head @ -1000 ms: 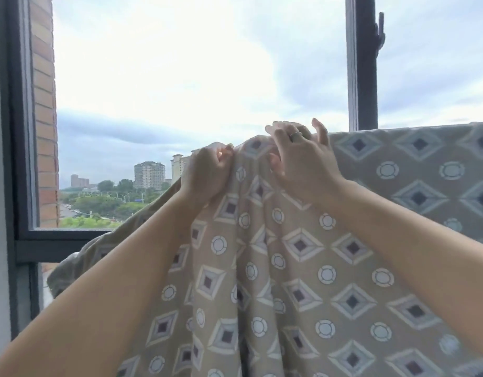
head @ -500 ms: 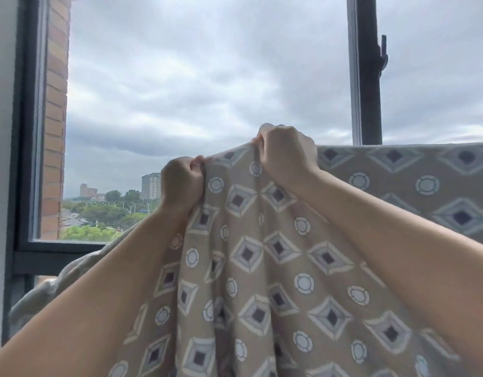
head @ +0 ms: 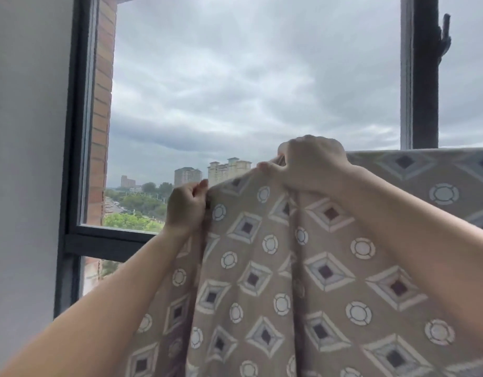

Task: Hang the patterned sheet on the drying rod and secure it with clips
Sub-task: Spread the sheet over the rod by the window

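The patterned sheet (head: 316, 281), beige with diamonds and circles, hangs in front of me with its top edge level at the right. The drying rod is hidden under that draped edge. My left hand (head: 184, 206) grips the sheet's left top edge with curled fingers. My right hand (head: 312, 164) is higher and grips a bunch of the top edge in a fist. The fabric runs in folds down from both hands. No clips are in view.
A dark window frame (head: 71, 159) stands at the left beside a grey wall (head: 25, 159), with a brick wall (head: 101, 104) just outside. A dark vertical mullion (head: 424, 77) with a handle rises at the right. Sky and far buildings fill the glass.
My right hand has closed from spread fingers into a fist on the top edge. Both hands and the sheet have shifted right in the view, and the left hand now holds the sheet's outer edge.
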